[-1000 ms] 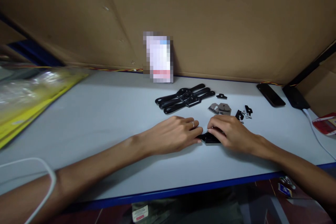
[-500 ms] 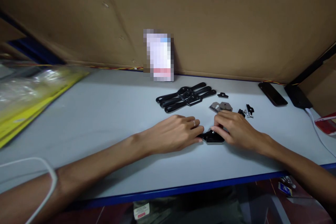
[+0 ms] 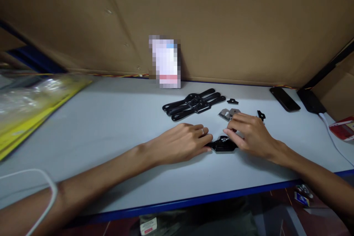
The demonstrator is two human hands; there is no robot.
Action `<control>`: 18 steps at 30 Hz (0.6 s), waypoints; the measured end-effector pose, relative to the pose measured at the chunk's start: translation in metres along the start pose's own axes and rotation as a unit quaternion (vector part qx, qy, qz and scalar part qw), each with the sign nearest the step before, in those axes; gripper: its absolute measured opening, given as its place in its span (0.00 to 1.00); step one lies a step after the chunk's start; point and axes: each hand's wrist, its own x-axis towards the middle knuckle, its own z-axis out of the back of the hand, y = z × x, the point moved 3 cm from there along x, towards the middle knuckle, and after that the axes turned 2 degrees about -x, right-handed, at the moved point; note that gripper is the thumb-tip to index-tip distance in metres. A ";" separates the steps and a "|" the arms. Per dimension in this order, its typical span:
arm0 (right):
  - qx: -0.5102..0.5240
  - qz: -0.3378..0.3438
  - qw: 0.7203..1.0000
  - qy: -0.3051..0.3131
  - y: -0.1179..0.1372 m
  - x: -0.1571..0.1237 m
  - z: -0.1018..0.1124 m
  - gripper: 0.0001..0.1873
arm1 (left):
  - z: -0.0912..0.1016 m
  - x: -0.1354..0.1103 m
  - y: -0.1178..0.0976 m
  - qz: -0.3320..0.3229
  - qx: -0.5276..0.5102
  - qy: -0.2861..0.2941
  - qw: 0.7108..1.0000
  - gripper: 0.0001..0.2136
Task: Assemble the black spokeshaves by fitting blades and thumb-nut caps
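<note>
A black spokeshave lies on the table, a small silvery screw showing at its middle. My left hand, a ring on one finger, is closed around the spokeshave's left handle. Just above its right end is my right hand, fingers curled together; whatever they pinch is hidden. Beyond that hand are grey metal blades, partly covered by the fingers. Small black cap plates lie nearby, one behind the blades and another to the right. Several assembled spokeshaves rest side by side farther back.
A blurred-out upright card or screen leans on the cardboard wall. At the back right lie a phone and a black device with a white cable. Clear plastic on yellow packaging covers the left side. A white cord crosses my left forearm.
My right hand has shifted up slightly from the spokeshave's middle, so the screw and more of the body show. My left hand keeps its hold. The view has tilted a little.
</note>
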 end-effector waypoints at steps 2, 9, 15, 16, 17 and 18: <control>0.057 -0.007 0.998 -0.021 -0.004 0.002 0.005 0.14 | -0.001 0.000 0.000 0.000 -0.004 -0.001 1.000 0.17; 0.194 0.031 0.980 0.043 0.000 0.000 0.009 0.10 | 0.001 0.000 -0.001 -0.008 0.001 -0.007 1.000 0.17; 0.153 0.010 0.987 0.042 -0.007 0.000 0.002 0.12 | 0.003 0.001 0.000 -0.002 0.002 0.000 1.000 0.17; 0.142 0.006 0.989 0.042 -0.008 0.001 0.002 0.14 | 0.003 0.001 0.000 -0.001 -0.001 0.001 1.000 0.17; 0.133 0.004 0.990 0.041 -0.009 0.001 0.002 0.15 | 0.002 0.001 0.000 -0.001 -0.003 0.001 1.000 0.18; 0.129 0.003 0.991 0.045 -0.009 0.001 0.002 0.17 | 0.002 0.001 0.000 -0.001 -0.005 0.001 1.000 0.18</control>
